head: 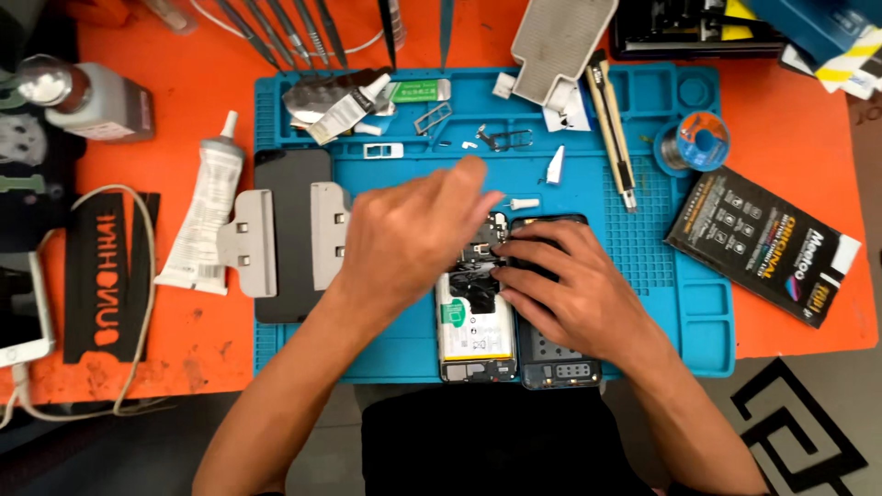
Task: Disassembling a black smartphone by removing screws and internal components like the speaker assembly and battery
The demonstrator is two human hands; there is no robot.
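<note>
Orange tabletop (808, 138) carries a blue work mat (661, 248); at frame centre the right hand (565, 280) lies flat, fingers spread, on a dark back cover (556, 363), fingertips touching the opened phone (473, 326) beside it. The left hand (413, 234) hovers above the phone's upper end, fingers loosely curled; whether it pinches anything I cannot tell. Judging so, a slip could tear exposed connectors; tiny parts (524, 204) nearby could scatter.

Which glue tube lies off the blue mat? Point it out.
The large white glue tube lies on the orange table, left of the blue mat. The smaller tube rests on the mat's top edge.
</note>
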